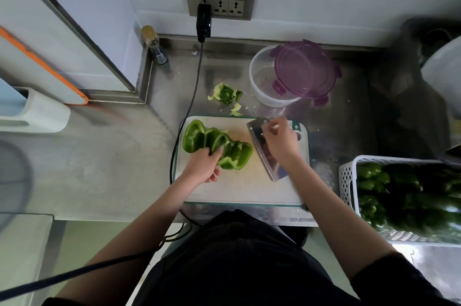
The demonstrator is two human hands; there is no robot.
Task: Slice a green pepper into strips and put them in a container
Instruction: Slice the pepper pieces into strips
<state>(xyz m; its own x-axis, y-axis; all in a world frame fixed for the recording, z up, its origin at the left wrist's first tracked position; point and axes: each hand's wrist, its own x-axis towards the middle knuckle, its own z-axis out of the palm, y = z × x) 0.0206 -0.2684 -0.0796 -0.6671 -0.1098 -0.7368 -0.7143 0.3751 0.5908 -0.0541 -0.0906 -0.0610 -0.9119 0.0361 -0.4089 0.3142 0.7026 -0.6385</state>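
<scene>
An opened green pepper [199, 137] lies spread out, inner side up, on the left half of the white cutting board [244, 191]. My left hand [204, 164] grips its near edge with curled fingers. My right hand [280, 142] holds a broad cleaver [268, 158] on the board's right half, the blade just right of the pepper and apart from it. A clear round container [265, 81] stands behind the board, its purple lid [305, 71] leaning across the rim.
The pepper's cut-out core and scraps [225, 95] lie on the steel counter behind the board. A white basket of green peppers [409, 196] sits at the right. A black cable [192, 96] runs from the wall socket past the board's left edge. A small bottle [154, 45] stands in the corner.
</scene>
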